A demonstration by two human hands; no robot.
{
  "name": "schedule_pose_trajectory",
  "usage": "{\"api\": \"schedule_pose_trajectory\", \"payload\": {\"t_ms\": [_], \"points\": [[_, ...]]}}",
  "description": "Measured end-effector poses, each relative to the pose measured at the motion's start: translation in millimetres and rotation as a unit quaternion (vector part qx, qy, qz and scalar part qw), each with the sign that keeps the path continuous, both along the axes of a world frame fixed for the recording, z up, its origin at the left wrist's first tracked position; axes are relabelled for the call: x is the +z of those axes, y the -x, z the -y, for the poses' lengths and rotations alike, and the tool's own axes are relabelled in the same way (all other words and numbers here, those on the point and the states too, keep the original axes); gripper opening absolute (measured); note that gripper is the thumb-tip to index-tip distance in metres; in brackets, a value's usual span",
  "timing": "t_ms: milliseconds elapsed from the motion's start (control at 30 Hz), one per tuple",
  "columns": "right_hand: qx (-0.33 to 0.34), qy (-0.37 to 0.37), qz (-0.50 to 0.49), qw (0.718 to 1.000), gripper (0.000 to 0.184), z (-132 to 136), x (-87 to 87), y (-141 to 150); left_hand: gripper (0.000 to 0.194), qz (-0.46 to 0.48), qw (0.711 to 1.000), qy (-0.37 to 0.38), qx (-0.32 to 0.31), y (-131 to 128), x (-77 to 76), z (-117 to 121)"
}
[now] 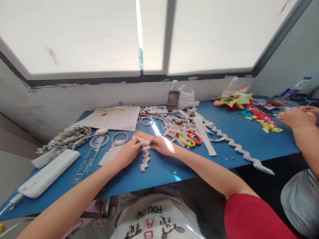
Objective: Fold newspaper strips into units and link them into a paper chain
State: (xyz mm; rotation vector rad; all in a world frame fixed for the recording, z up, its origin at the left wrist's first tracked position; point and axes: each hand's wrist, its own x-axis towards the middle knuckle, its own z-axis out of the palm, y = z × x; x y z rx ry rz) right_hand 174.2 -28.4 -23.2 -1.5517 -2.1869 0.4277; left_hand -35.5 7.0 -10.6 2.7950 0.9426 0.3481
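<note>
My left hand (pixel 129 152) and my right hand (pixel 161 145) are close together over the table's front part. Between their pinched fingertips is a small folded paper strip (pixel 146 147), pale with printed marks. Just below it, a short zigzag paper chain (pixel 145 161) in white and orange lies toward the table edge; whether it is joined to the strip I cannot tell. Behind my fingers lies an orange printed sheet (pixel 142 135). Cut pieces of paper (pixel 112 153) lie left of my left hand, and scissors (pixel 190 138) with yellow and red handles rest right of my right hand.
A heap of paper strips (pixel 174 124) spreads behind, near a bottle (pixel 173 96). At left are a newspaper (pixel 112 118), a ruler stencil (pixel 88 157), a white power strip (pixel 48 174) and a coiled paper chain (pixel 66 137). A long zigzag chain (pixel 239 148) reaches past the right edge; another person's hand (pixel 297 118) works beyond.
</note>
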Motion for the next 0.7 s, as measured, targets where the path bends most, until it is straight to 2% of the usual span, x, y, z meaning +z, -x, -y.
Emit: {"api": "schedule_pose_trajectory", "payload": {"t_ms": [400, 567, 700], "points": [[0.03, -0.01, -0.018, 0.999, 0.012, 1.6, -3.6, -4.1, 0.022, 0.003, 1.0, 0.019, 0.003, 0.9, -0.2, 2.0], [0.002, -0.028, -0.014, 1.0, 0.013, 4.0, -0.1, -4.6, 0.025, 0.012, 0.999, 0.021, 0.031, 1.0, 1.1, 1.0], [0.009, -0.025, -0.022, 0.999, 0.012, 3.7, 1.0, -4.1, 0.029, 0.014, 0.999, 0.035, 0.021, 3.6, 1.7, -0.3]]}}
